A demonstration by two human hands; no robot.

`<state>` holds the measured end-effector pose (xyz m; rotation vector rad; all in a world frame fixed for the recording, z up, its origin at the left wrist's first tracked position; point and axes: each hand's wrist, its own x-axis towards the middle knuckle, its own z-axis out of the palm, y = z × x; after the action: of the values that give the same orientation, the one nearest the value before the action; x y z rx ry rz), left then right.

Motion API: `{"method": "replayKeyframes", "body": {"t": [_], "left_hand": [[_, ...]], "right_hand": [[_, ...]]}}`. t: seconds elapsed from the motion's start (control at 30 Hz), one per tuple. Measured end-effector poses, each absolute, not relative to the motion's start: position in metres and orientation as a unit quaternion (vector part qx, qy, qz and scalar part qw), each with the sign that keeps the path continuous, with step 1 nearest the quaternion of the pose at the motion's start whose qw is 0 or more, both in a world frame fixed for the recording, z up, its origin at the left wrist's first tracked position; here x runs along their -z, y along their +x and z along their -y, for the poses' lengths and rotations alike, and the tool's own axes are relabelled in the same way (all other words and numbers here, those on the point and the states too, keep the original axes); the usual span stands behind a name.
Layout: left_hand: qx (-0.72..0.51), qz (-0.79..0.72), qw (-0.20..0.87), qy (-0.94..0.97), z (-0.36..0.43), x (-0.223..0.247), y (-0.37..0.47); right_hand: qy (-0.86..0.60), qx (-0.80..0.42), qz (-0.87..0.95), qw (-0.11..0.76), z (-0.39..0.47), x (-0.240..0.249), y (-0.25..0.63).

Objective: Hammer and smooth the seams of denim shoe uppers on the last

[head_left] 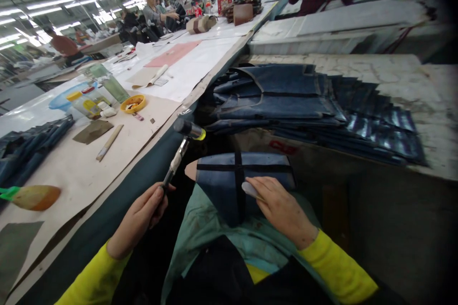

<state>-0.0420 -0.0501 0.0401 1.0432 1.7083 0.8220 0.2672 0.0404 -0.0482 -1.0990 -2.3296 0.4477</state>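
Note:
My left hand (148,209) is wrapped round the dark handle of a hammer (175,162), whose black head with a yellow end is raised near the table edge. A blue piece with crossing black straps (218,190) lies over my lap, on a green apron (193,228). Over its right part is my right hand (281,202), fingers pressed together on a pale, flat tool (251,190) that rests by the crossing of the straps. A tan rounded end (191,170) sticks out at the left of the blue piece.
Stacked blue pieces (286,93) lie on the right-hand table. On the left table (82,178) are a yellow dish (133,103), an orange-filled bottle (37,198), a wooden stick (109,143), jars and more blue pieces (32,147). Other people are at tables further back.

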Motion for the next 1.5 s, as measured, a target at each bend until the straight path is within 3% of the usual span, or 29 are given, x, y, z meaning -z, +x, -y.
{"method": "replayKeyframes", "body": {"t": [0.23,0.4,0.57,0.8,0.93,1.1,1.4,1.5], "left_hand": [[-0.238,-0.685,0.517,0.455,0.039,-0.014,-0.019],[-0.337,-0.661,0.499,0.447,0.038,-0.020,-0.012],[-0.241,-0.657,0.530,0.479,0.035,-0.004,-0.007],[-0.341,-0.628,0.516,0.473,0.037,-0.018,-0.002],[-0.267,-0.645,0.518,0.495,0.042,0.017,0.004],[-0.269,-0.672,0.513,0.462,0.041,0.045,0.015],[-0.369,-0.631,0.468,0.497,0.034,-0.009,0.013],[-0.341,-0.619,0.462,0.536,0.036,-0.013,0.012]], "right_hand": [[-0.415,-0.169,0.858,0.251,-0.041,0.045,0.266],[-0.416,-0.178,0.859,0.239,-0.042,0.042,0.266],[-0.415,-0.177,0.859,0.241,-0.042,0.039,0.266],[-0.419,-0.177,0.858,0.239,-0.040,0.044,0.267],[-0.415,-0.166,0.859,0.248,-0.036,0.048,0.269],[-0.402,-0.155,0.862,0.265,-0.033,0.055,0.271],[-0.405,-0.156,0.863,0.259,-0.030,0.058,0.273],[-0.406,-0.159,0.862,0.259,-0.030,0.058,0.272]]}}
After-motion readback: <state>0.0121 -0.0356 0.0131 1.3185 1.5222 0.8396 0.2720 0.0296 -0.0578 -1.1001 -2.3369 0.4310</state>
